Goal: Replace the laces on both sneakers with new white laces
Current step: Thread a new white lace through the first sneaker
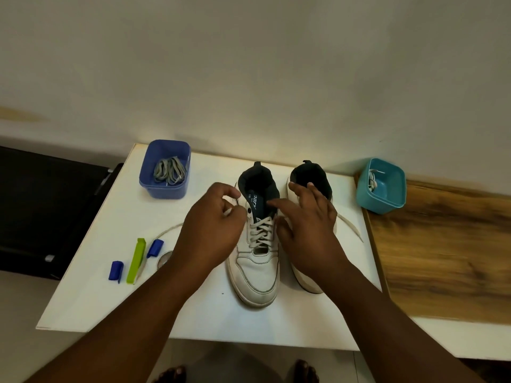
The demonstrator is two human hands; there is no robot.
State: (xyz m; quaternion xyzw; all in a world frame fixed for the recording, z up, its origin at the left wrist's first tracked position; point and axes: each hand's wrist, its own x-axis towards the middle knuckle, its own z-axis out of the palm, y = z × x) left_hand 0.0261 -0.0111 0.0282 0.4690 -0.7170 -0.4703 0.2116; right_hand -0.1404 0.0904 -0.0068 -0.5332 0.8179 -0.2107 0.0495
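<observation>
On a white worktop (193, 313), the left hand (213, 225) pinches a limp lace end (228, 212) beside the left sneaker (257, 261); the right hand (307, 217) hovers, fingers spread. The flat lace (261, 230) looks soft and light, best gripped at its stiff tip.
</observation>
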